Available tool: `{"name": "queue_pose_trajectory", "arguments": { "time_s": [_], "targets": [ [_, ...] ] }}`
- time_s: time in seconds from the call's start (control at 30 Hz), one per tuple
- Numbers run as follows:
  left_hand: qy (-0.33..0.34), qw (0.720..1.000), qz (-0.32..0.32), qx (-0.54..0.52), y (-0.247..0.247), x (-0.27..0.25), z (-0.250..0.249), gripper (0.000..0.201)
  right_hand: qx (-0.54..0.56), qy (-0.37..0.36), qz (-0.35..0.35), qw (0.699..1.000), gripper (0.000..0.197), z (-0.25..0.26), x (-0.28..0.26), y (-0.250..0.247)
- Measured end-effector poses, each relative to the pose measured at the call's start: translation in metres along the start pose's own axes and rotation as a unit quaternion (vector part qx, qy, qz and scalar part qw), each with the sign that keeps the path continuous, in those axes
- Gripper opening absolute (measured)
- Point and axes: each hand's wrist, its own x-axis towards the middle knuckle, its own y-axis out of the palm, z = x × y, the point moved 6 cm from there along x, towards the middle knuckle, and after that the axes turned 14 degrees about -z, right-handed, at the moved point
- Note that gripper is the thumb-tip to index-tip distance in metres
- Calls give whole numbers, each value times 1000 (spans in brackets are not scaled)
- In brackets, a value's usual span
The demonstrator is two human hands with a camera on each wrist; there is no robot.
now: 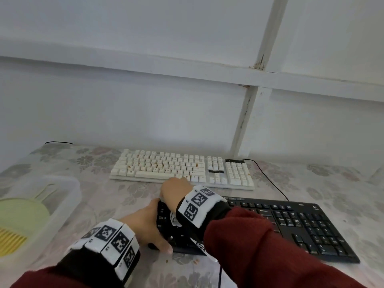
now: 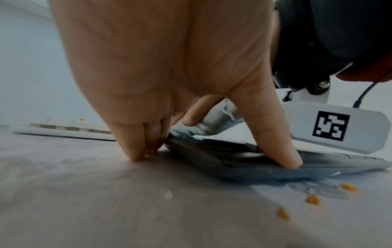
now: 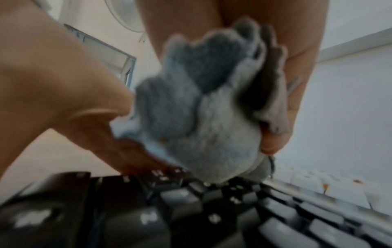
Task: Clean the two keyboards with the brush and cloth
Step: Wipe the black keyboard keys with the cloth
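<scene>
The black keyboard (image 1: 291, 221) lies near me, with the white keyboard (image 1: 182, 167) behind it. My left hand (image 1: 145, 223) grips the black keyboard's left end: the thumb (image 2: 273, 134) presses its front edge and the fingers sit at its far corner. My right hand (image 1: 176, 188) reaches across above it and holds a bunched grey cloth (image 3: 201, 117) on the upper left keys of the black keyboard (image 3: 191, 218). Orange crumbs dot the white keyboard's keys (image 1: 154, 163).
A clear plastic bin (image 1: 68, 196) at the left holds a yellow-green brush and pan (image 1: 22, 210). Orange crumbs (image 2: 311, 199) lie on the flowered tablecloth before the black keyboard. A black cable (image 1: 270, 179) runs between the keyboards. A wall stands close behind.
</scene>
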Motion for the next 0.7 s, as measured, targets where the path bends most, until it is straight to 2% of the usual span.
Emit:
{"name": "queue_pose_trajectory", "arguments": {
  "time_s": [0.1, 0.3, 0.4, 0.53, 0.63, 0.7],
  "targets": [
    [11, 1000, 1, -2, 0, -1, -4, 116, -40, -21, 11, 999, 27, -2, -7, 5],
    [23, 999, 18, -46, 3, 0, -4, 111, -25, -15, 5, 1000, 28, -30, -38, 1],
    [16, 998, 20, -66, 5, 3, 2, 112, -4, 27, 31, 999, 25, -53, -50, 4],
    [15, 997, 20, -68, 6, 5, 6, 117, -15, 87, 92, 992, 11, -88, -57, 21],
    [14, 997, 21, -75, 6, 5, 6, 117, 8, 113, 69, 991, 24, -109, -65, 22],
    [15, 997, 21, -73, 6, 5, 6, 117, 20, 137, 59, 989, 22, -118, -71, 20]
  ]
}}
